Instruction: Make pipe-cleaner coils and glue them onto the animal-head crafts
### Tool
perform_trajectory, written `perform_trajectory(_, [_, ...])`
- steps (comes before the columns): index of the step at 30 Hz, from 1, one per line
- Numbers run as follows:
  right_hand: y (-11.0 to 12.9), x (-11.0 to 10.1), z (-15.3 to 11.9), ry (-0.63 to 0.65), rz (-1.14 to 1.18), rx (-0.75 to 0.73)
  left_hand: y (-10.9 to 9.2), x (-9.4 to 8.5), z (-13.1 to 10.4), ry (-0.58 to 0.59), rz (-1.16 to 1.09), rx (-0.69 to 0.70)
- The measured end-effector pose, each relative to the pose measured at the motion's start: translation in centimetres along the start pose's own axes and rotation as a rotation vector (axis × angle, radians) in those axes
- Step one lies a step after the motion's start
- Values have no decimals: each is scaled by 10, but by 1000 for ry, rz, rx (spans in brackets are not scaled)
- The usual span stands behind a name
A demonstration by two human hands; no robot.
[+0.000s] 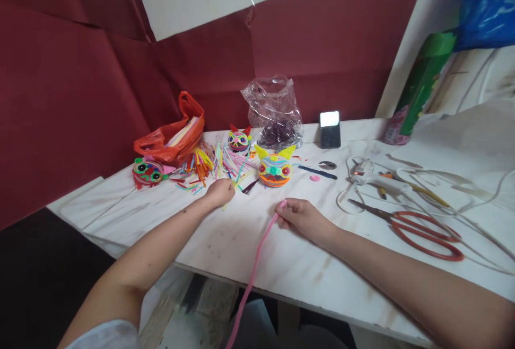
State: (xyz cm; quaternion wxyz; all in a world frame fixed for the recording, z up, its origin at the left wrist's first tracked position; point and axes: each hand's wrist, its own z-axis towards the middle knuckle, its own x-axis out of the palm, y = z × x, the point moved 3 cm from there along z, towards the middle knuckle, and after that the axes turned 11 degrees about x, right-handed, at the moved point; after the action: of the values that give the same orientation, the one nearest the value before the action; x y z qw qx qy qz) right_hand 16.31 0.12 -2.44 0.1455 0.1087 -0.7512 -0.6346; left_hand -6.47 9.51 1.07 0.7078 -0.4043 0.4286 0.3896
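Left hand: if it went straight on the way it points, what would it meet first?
Ahead of the left hand, probably the loose coloured strips come first, though depth is unclear here.

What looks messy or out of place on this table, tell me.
Loose colored scraps lie scattered by the decorated heads, and cables trail in loops around the glue gun and across the scissors, which looks untidy. I see no clear spill or damage.

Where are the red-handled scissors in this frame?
In the head view, the red-handled scissors lie on the white table at the person's right, just below the glue gun and beyond the right forearm.
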Motion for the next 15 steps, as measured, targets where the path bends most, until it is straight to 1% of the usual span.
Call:
perform_trajectory(2, [0, -1, 1, -9, -9, 16, 5, -7, 9, -62, -24, -49])
perform_trajectory(4, [-1, -1, 2, -15, -23, 29, 12, -22, 25, -135, -59, -118])
perform_trajectory(6, [-1, -2, 3, -19, -30, 34, 16, -40, 43, -179, -115, -169])
perform_trajectory(8, [0, -4, 3, -27, -20, 24, 12, -53, 56, -196, -184, -183])
perform_trajectory(9, [1, -5, 3, -33, -9, 16, 6, -57, 58, -203, -225, -170])
perform_trajectory(10, [3, -6, 2, -43, 4, 3, -4, -57, 56, -199, -274, -146])
perform_trajectory(11, [5, -8, 2, -56, 14, -10, -17, -53, 50, -176, -330, -115])
perform_trajectory(12, [7, -9, 1, -75, 18, -27, -32, -45, 41, -130, -393, -77])
perform_trajectory(15, [14, -14, -3, -156, -7, -101, -82, -7, 1, 106, -582, 33])
